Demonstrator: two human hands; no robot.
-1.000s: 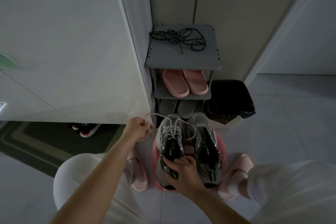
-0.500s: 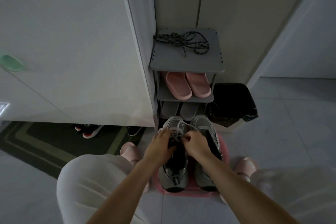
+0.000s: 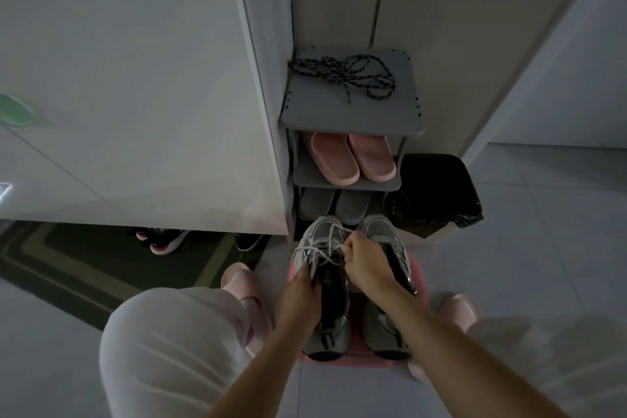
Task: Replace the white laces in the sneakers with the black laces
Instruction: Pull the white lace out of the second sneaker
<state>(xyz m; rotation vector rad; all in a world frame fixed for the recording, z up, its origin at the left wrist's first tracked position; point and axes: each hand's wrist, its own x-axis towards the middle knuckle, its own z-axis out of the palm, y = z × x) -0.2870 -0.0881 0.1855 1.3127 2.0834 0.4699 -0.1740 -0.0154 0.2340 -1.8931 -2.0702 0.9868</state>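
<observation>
White lace (image 3: 320,249) is where the action is. One strand is pinched between the fingers (image 3: 347,248) of the right hand (image 3: 364,266), just above the lacing of the left sneaker (image 3: 327,302). That shoe is steadied by the left hand (image 3: 298,292), its fingers curled round the near side of the upper. Both sneakers are stood side by side on a pink platform (image 3: 354,361) on the floor, between the person's knees. The right sneaker (image 3: 385,326) is partly hidden by the right wrist, so the state of its lacing cannot be told.

And the black laces (image 3: 342,78)? They are left in a loose tangle on the top shelf of the grey shoe rack (image 3: 353,115), well apart from both hands and untouched.

The unlacing stage is judged to be in hand, and an early part of it, since the white crossings are threaded over the left shoe. What is called for next is a patient draw. The pinched strand should be pulled clear of one crossing at a time, with the shoe held down against the tug (a hard yank would likely only tighten the criss-cross). Only once the eyelets are emptied is a reach to the rack needed.
</observation>
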